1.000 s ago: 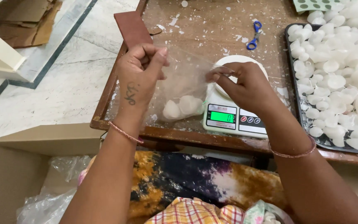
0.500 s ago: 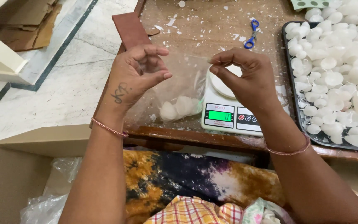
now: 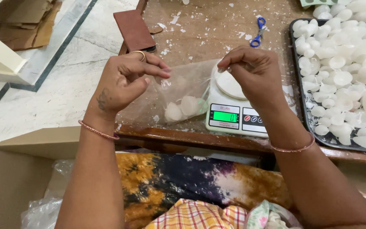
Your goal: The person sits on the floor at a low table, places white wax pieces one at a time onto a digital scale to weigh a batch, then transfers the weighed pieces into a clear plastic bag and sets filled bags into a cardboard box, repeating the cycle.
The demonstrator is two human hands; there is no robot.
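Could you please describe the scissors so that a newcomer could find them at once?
Look at the wooden table, just left of the black tray of white pieces. The scissors lie there beyond the scale, small, with blue handles, the only blue thing on the table.

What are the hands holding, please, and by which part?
Both hands, left and right, hold a clear bag by its top edge, pinched in the fingers.

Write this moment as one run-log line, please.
left hand: pinching clear plastic bag | right hand: pinching bag's other edge | bag: holds white pieces | digital scale: bare
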